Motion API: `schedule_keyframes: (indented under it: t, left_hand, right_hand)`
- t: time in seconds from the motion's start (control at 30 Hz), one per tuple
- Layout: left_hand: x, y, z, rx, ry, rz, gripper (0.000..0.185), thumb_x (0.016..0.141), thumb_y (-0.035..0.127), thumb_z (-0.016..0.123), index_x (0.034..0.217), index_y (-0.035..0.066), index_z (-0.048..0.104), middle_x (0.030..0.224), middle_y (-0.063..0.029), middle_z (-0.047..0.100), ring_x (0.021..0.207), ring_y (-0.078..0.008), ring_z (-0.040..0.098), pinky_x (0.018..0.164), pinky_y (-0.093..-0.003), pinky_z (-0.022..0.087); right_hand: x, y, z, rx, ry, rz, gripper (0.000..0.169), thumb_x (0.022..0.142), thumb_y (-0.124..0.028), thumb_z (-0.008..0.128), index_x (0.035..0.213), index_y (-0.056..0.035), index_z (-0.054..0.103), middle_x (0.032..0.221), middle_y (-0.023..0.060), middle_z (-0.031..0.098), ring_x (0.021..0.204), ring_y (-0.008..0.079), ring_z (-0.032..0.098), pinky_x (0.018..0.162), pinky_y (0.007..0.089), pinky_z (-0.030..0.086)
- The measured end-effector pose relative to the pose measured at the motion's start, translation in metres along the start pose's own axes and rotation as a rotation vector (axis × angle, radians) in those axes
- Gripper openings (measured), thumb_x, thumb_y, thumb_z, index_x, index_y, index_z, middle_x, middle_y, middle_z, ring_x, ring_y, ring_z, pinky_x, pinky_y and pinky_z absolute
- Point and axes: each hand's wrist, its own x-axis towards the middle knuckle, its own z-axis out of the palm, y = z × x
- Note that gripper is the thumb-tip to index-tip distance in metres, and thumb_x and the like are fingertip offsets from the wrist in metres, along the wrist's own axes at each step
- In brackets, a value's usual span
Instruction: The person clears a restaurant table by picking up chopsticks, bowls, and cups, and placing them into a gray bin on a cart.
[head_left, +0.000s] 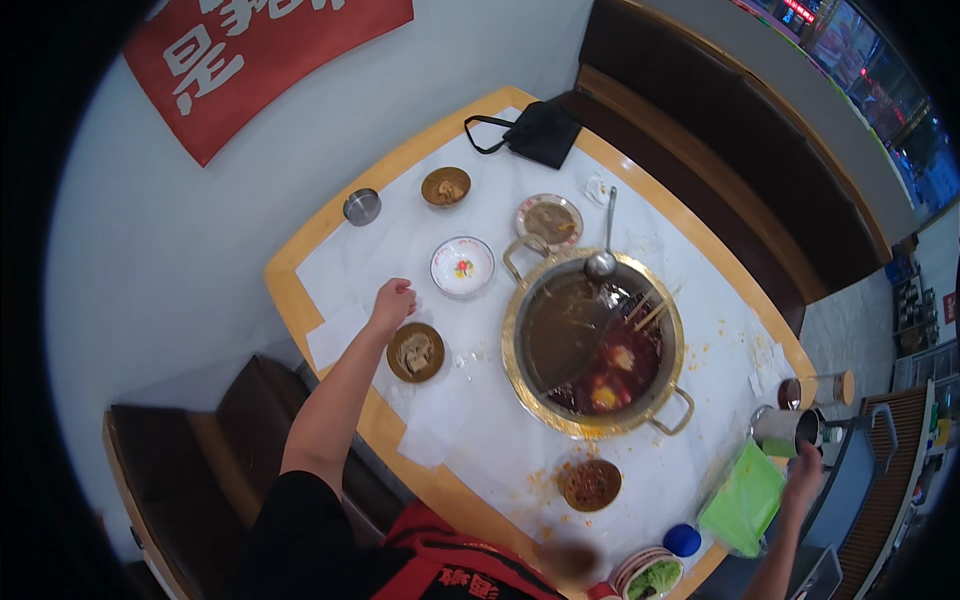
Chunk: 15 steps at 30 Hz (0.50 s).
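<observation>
My left hand (394, 302) hovers over the table's left side with its fingers curled, near a brown bowl (415, 352) of food scraps and a floral-patterned white plate (463, 267). At the right, my right hand (804, 472) is blurred beside a metal pitcher (784, 427) and a green tray (742, 499); whether it touches either is unclear. Between my hands stands a divided hot pot (592, 343) with brown broth and red broth. A ladle (601, 262) rests in it, and chopsticks (649, 316) lean in the red side.
A black bag or mask (545, 133), a metal dish (362, 207), a bowl (445, 187) and a used plate (549, 222) lie farther back. Near me are a sauce bowl (592, 485), a plate of greens (651, 577) and a blue round object (682, 540). A cart (862, 457) stands right.
</observation>
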Motion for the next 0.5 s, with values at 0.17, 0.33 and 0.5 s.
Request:
schedule_keyframes:
  t: [0.17, 0.33, 0.5]
  left_hand:
    - [0.082, -0.002, 0.003, 0.003, -0.064, -0.019, 0.03, 0.081, 0.005, 0.053, 0.11, 0.0, 0.05, 0.088, -0.0057, 0.052, 0.074, -0.0133, 0.055, 0.064, -0.0235, 0.049]
    - [0.131, 0.029, 0.055, 0.41, 0.031, 0.441, 0.02, 0.081, 0.007, 0.054, 0.099, -0.001, 0.057, 0.085, -0.0089, 0.059, 0.074, -0.0161, 0.057, 0.067, -0.0279, 0.047]
    - [0.181, 0.058, 0.106, 0.331, -0.181, 0.389, 0.022, 0.081, 0.007, 0.055, 0.101, -0.002, 0.058, 0.085, -0.0069, 0.059, 0.074, -0.0136, 0.056, 0.068, -0.0267, 0.046]
  right_hand:
    - [0.067, -0.198, 0.205, -0.109, -0.314, -0.447, 0.031, 0.072, 0.008, 0.048, 0.099, -0.0033, 0.058, 0.098, 0.017, 0.056, 0.089, 0.0342, 0.056, 0.076, 0.0365, 0.047]
    - [0.155, -0.253, 0.342, -0.363, -0.416, -0.796, 0.025, 0.077, -0.005, 0.048, 0.1, -0.0086, 0.058, 0.097, 0.0129, 0.056, 0.094, 0.0287, 0.054, 0.078, 0.0362, 0.043]
    - [0.21, -0.283, 0.422, -0.545, -0.403, -0.927, 0.029, 0.077, -0.006, 0.05, 0.104, -0.0141, 0.057, 0.108, 0.0087, 0.052, 0.101, 0.0238, 0.052, 0.082, 0.038, 0.04]
